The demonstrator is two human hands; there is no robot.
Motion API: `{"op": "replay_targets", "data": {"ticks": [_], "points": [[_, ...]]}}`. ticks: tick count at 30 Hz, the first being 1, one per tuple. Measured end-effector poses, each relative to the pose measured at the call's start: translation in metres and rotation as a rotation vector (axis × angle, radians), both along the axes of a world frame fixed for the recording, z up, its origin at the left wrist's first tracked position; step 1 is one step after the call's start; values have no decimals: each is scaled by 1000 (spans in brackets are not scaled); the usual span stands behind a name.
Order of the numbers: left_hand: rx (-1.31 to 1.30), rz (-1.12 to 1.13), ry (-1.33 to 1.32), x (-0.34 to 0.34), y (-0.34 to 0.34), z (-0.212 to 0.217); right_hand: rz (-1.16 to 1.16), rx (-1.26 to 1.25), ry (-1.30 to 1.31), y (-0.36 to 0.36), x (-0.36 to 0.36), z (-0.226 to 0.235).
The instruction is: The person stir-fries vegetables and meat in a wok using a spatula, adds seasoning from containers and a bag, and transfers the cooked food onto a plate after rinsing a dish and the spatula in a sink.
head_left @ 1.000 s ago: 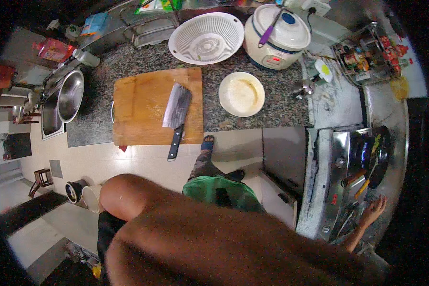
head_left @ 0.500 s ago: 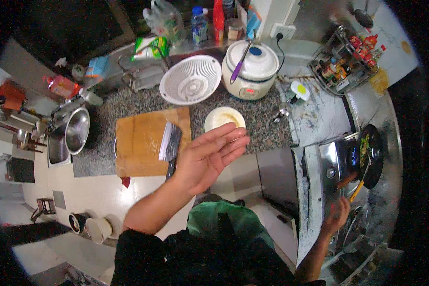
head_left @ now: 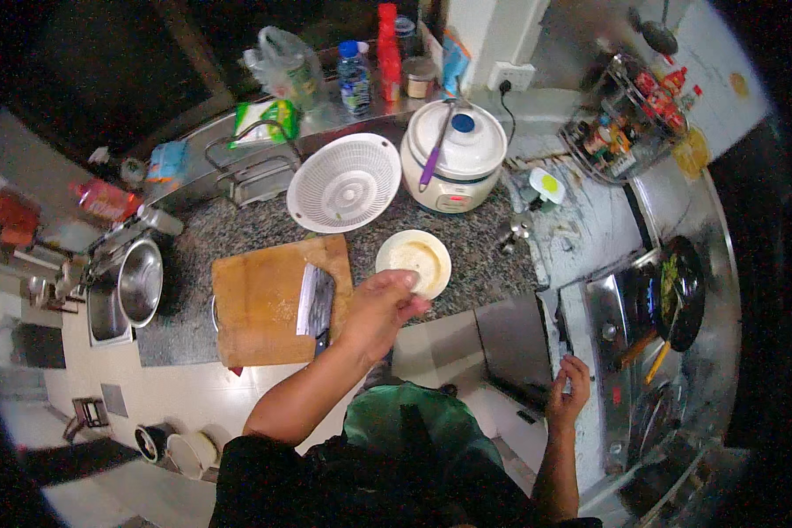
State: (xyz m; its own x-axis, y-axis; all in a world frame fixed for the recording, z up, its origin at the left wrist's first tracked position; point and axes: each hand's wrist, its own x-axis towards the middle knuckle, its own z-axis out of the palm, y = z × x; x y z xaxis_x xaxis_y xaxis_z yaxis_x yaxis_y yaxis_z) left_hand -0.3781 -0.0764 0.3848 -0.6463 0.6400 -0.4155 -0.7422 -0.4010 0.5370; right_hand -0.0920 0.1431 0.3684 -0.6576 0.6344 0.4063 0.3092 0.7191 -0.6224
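My left hand (head_left: 374, 310) is closed, with thumb and fingers drawn together over the near rim of a small pale bowl (head_left: 409, 250). Whether they grip the rim, or something small, I cannot tell. A little pale residue coats the bowl's inside. Empty, my right hand (head_left: 568, 392) hovers by the counter edge, its fingers loosely bent and apart. Farther right, a black wok (head_left: 693, 304) with green food sits on the stove, and a spatula with a yellow handle (head_left: 657, 363) rests in it. Left of the bowl, a cleaver (head_left: 315, 301) lies on a wooden cutting board (head_left: 255, 304).
Behind the bowl stand a white colander (head_left: 345, 183) and a rice cooker (head_left: 456, 167) with a purple-handled utensil on its lid. A metal bowl (head_left: 141, 282) sits at the sink on the left. A condiment rack (head_left: 625, 132) occupies the back right corner.
My left hand has gone from open, palm up, to closed at the bowl's near rim. My right hand has let go of the spatula and moved left, away from the stove. The view has shifted.
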Motion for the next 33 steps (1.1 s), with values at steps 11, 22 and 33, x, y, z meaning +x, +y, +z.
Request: {"op": "replay_targets", "data": {"ticks": [11, 22, 33], "points": [[-245, -572, -153, 0, 135, -157, -94, -113, -178, -70, -5, -23], [-540, -487, 355, -1, 230, -202, -507, -404, -357, -166, 77, -63], [-319, -516, 389, 70, 128, -186, -439, -616, -124, -19, 0, -149]]}}
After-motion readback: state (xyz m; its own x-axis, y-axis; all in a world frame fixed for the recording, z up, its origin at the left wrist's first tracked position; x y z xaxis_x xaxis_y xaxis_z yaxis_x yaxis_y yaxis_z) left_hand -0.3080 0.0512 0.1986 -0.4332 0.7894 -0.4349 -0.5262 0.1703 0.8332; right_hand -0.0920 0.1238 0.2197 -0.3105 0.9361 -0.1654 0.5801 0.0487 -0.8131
